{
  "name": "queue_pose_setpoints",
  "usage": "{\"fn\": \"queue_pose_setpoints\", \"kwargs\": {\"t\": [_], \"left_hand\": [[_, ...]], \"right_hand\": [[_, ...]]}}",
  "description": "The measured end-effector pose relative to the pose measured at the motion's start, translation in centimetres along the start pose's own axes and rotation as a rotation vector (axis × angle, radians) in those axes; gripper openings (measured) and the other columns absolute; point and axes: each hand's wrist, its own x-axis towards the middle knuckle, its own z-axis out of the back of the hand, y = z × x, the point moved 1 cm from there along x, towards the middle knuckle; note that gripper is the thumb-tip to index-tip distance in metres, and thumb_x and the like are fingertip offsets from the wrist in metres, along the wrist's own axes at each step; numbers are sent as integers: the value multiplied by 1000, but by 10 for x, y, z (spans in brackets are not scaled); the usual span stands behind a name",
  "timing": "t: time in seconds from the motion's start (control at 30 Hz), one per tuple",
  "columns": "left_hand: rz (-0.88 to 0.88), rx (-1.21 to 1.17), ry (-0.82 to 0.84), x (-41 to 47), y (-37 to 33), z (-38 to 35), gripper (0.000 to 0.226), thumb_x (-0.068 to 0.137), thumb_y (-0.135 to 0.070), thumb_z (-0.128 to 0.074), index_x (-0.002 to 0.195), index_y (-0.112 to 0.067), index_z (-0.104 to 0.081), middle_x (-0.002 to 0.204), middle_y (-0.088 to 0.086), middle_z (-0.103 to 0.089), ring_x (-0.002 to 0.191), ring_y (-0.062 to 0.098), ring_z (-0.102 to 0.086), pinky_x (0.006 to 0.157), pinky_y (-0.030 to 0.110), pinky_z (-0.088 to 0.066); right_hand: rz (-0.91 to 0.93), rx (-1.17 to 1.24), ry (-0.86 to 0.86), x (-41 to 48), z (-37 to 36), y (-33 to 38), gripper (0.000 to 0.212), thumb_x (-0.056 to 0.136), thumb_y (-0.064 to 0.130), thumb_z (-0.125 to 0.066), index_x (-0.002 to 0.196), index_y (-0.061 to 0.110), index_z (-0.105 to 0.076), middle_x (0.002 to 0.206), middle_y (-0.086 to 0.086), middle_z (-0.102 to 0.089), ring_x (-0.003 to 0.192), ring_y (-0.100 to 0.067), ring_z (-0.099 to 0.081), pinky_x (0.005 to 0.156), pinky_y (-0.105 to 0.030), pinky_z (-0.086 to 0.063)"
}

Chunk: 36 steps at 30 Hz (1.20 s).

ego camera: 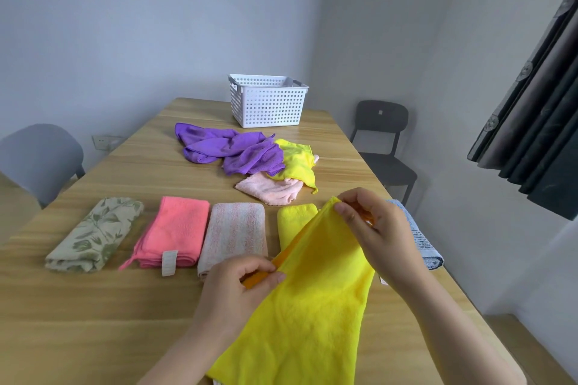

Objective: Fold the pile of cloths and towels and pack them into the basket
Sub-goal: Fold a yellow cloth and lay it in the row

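A yellow cloth (312,300) hangs in the air over the near table edge, held by its top edge. My left hand (240,287) pinches the near corner and my right hand (375,228) pinches the far corner. Folded pieces lie in a row: a leaf-print cloth (93,234), a pink towel (178,231), a striped pale towel (234,231), a small yellow cloth (292,219) and a blue towel (422,241), partly hidden by my right hand. An unfolded pile of purple (231,150), yellow (297,162) and peach cloths (272,191) lies further back. The white perforated basket (267,103) stands at the far end.
The wooden table (93,322) runs away from me. A grey chair (37,159) stands at the left and a black chair (381,141) at the right. Dark curtains (538,103) hang on the right wall.
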Motion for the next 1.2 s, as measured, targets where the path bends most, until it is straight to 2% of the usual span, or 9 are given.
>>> {"fn": "queue_pose_setpoints", "kwargs": {"t": [0.07,0.13,0.23,0.53,0.63,0.83,1.03,1.1,1.2], "left_hand": [[-8,8,10,-1,2,2,10,70,-34,-81,70,-31,-72,69,-11,-68,67,7,-62,64,26,-48],[-27,34,25,-2,8,5,32,69,-51,-70,68,-20,-69,64,3,-62,63,18,-57,64,35,-44],[-14,1,31,-2,15,9,46,68,-58,-61,59,-13,-62,56,7,-50,56,14,-46,56,31,-37],[47,7,106,-3,13,17,13,72,-32,-73,65,-21,-73,63,12,-62,56,6,-50,56,22,-36],[77,46,126,-2,19,21,13,75,-26,-74,66,-17,-73,65,13,-64,59,10,-52,59,27,-38],[106,79,83,-4,21,39,20,76,-13,-75,69,-31,-75,70,-5,-73,71,10,-66,70,26,-47],[86,-101,-84,3,6,56,9,77,-7,-71,71,-12,-74,69,2,-74,59,0,-64,59,6,-44],[62,-162,-179,7,2,63,6,76,-18,-75,73,-14,-73,71,6,-73,62,5,-63,62,11,-46],[38,-271,-216,13,-4,75,30,72,-35,-79,89,-13,-70,83,12,-74,79,20,-67,77,29,-49]], "right_hand": [[10,-14,-21,2,2,3,7,92,21,-60,87,21,-65,81,13,-64,74,-6,-57,61,-14,-40],[30,-29,-47,4,6,5,8,92,20,-60,86,21,-65,81,13,-64,74,-4,-56,59,-13,-39],[51,-40,-111,9,13,6,8,92,17,-61,85,19,-64,72,9,-63,69,-4,-54,57,-12,-37],[59,-140,-309,28,43,9,7,93,21,-59,86,21,-60,68,13,-54,61,-2,-46,53,-11,-33],[55,-170,-357,34,53,10,7,94,21,-58,88,19,-61,68,17,-53,66,6,-49,56,-7,-34],[43,-229,-405,38,71,9,8,94,20,-58,86,20,-59,65,17,-51,64,11,-49,53,-5,-31],[-17,-241,-432,25,80,2,11,94,20,-56,84,18,-59,66,13,-51,62,6,-48,52,-7,-31],[-37,-223,-442,19,82,1,11,94,19,-56,84,16,-60,67,8,-54,62,5,-47,53,-8,-33],[-70,-186,-455,11,84,1,12,94,19,-56,84,15,-61,68,4,-55,61,5,-47,53,-10,-34]]}}
